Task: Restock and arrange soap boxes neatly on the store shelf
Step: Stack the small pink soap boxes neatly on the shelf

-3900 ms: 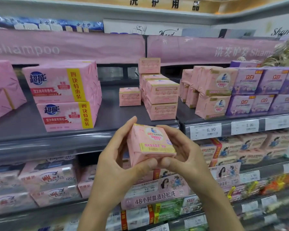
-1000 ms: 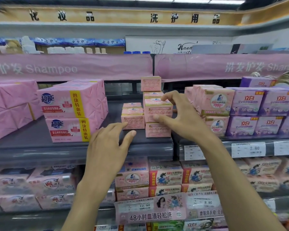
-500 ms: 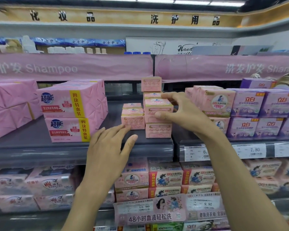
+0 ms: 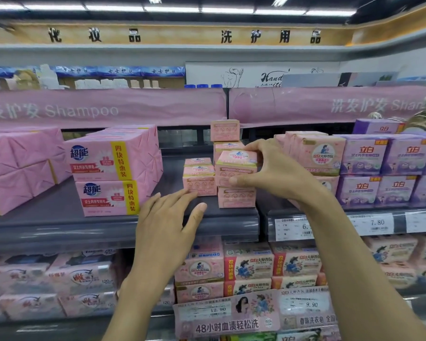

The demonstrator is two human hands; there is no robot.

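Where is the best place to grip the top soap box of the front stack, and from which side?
Top soap box: probably pinch the front face and rear edge, coming from the right, as the right hand does. That side is open; another box stands close on its left.

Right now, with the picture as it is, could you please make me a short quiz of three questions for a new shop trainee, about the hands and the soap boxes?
1. True or false: the right hand grips the top soap box of a stack on the shelf.
2. The left hand is: A) gripping a box; B) open, with fingers straight, in front of the shelf's front edge; C) out of view.
3. Fill in: the price tag seen just to the right of the right forearm reads ___.
Key: 1 true; 2 B; 3 7.80.
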